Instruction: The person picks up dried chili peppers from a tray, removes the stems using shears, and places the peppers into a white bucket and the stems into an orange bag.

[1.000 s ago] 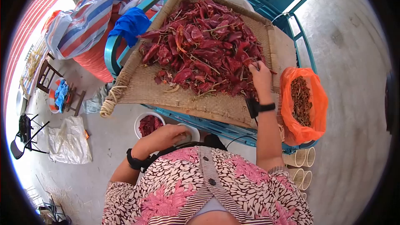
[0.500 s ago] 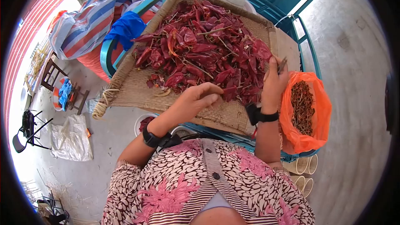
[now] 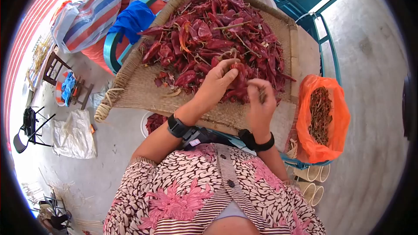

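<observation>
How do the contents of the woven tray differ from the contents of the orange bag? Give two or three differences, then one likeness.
The woven tray holds a heap of dried chillies that are broad, whole and deep red; the orange bag holds thin, brownish stems. The chillies lie spread in the open, while the stems sit bunched in the bag. The chilli heap is far larger. Both look dried.

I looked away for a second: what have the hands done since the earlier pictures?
The left hand rose from the white bowl below the tray onto the dried chillies and grips one. The right hand left the pile's right edge, swung toward the orange bag, then came back beside the left, pinching a stem. Woven tray, bag and bowl stayed put.
</observation>
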`<state>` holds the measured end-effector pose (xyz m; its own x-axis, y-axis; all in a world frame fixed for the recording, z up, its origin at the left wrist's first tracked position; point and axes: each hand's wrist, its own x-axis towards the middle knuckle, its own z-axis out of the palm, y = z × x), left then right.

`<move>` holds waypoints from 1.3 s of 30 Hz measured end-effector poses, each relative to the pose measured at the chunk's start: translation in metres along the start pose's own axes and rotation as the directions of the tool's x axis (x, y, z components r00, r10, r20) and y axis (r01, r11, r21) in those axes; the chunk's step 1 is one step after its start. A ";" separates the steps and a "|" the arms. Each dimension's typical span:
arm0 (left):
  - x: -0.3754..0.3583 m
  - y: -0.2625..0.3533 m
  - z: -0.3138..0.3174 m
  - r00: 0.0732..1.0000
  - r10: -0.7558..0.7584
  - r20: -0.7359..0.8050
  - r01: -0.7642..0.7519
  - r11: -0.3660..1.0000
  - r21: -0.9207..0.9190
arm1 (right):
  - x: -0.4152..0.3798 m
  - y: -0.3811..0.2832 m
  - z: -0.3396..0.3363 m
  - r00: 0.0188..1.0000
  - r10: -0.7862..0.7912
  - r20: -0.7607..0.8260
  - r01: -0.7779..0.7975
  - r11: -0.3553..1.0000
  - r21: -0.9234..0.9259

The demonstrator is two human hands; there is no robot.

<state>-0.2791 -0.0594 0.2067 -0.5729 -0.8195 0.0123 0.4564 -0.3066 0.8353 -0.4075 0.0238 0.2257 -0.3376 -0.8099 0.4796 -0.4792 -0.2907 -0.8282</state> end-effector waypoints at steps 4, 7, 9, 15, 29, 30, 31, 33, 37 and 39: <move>-0.009 -0.004 -0.001 0.997 0.026 0.077 -0.045 0.966 0.254 | 0.020 -0.003 -0.001 0.909 0.402 0.108 -0.415 0.899 0.144; -0.014 -0.003 -0.002 0.989 0.128 0.071 -0.145 0.934 0.326 | 0.024 -0.003 0.009 0.839 0.474 0.268 -0.540 0.788 0.296; -0.017 -0.001 -0.006 0.991 0.108 0.083 -0.133 0.897 0.422 | 0.024 -0.001 0.010 0.813 0.479 0.329 -0.575 0.747 0.334; -0.023 -0.008 -0.013 0.982 0.185 0.028 -0.150 0.686 0.712 | 0.018 0.005 0.023 0.872 0.359 0.334 -0.475 0.785 0.397; -0.042 0.004 -0.017 0.954 0.108 0.278 -0.278 0.663 0.695 | 0.002 -0.004 0.023 0.949 0.103 0.299 -0.152 0.978 0.144; -0.043 0.008 -0.018 0.937 0.091 0.336 -0.316 0.628 0.711 | 0.000 -0.007 0.024 0.937 0.167 0.306 -0.249 0.936 0.250; -0.044 0.008 -0.021 0.931 0.048 0.361 -0.321 0.579 0.750 | -0.002 -0.010 0.024 0.918 0.231 0.322 -0.342 0.872 0.350; -0.042 0.009 -0.026 0.914 -0.041 0.404 -0.340 0.469 0.815 | 0.002 -0.019 0.012 0.822 0.370 0.432 -0.512 0.812 0.279; -0.041 -0.004 -0.038 0.884 0.021 0.467 -0.430 0.432 0.793 | 0.000 -0.019 0.010 0.718 0.481 0.504 -0.671 0.671 0.315; -0.042 -0.002 -0.040 0.897 -0.021 0.442 -0.400 0.389 0.830 | -0.001 -0.013 0.010 0.674 0.502 0.541 -0.726 0.586 0.360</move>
<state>-0.2287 -0.0436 0.1831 -0.8240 -0.5149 0.2366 -0.1583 0.6102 0.7763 -0.3931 0.0229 0.2329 -0.0296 -0.9678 -0.2498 0.2561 0.2342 -0.9378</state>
